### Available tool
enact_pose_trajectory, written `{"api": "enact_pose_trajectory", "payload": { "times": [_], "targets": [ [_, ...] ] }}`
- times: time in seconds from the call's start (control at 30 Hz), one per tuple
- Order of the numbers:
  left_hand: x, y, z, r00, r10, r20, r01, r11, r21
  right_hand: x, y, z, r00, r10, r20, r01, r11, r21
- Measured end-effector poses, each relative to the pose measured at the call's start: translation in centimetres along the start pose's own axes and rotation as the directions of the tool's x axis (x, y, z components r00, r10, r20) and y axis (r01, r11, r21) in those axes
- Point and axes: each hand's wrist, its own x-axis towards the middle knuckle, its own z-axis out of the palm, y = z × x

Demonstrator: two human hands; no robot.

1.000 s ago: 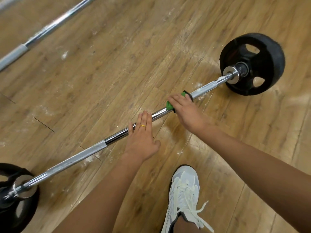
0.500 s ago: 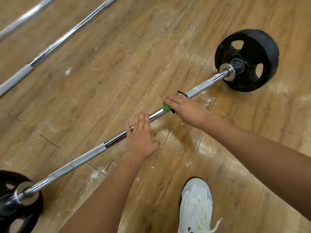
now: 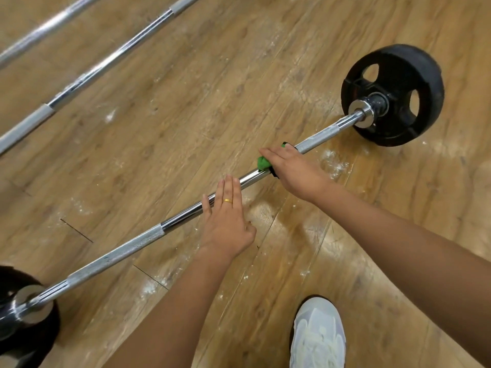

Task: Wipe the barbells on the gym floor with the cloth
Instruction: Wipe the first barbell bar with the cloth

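Shoe (image 3: 317, 335) at five o'clock. At centre, the left hand (image 3: 225, 221) lies flat, fingers straight, across the barbell (image 3: 127, 248). Toward one o'clock, the right hand (image 3: 295, 168) presses the green cloth (image 3: 263, 163) onto it, fingers nearly straight. Two bare bars (image 3: 106, 62) lie at ten o'clock.

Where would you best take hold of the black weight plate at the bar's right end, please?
By the upper cut-out near the rim of the weight plate, coming from above: the plate stands on edge on the floor, threaded on the bar, so that opening is free for fingers to hook through.
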Motion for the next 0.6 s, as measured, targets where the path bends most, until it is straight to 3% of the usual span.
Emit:
{"api": "enact_pose_trajectory", "payload": {
  "times": [0.2,0.33,0.6],
  "targets": [
    [1.3,-1.0,-1.3,0.998,0.031,0.058,-0.032,0.999,0.010,1.4,-0.6,0.8,0.999,-0.015,-0.049,0.015,1.000,0.006],
    [2.1,-1.9,-2.3,0.994,0.060,0.096,-0.064,0.997,0.039,3.1,0.3,-0.2,0.997,-0.057,0.053,0.059,0.997,-0.041],
    [3.7,-3.3,-3.3,0.987,0.105,0.121,-0.103,0.995,-0.016,5.4,-0.2,-0.9,0.981,0.034,0.192,-0.022,0.997,-0.068]
  ]
}}
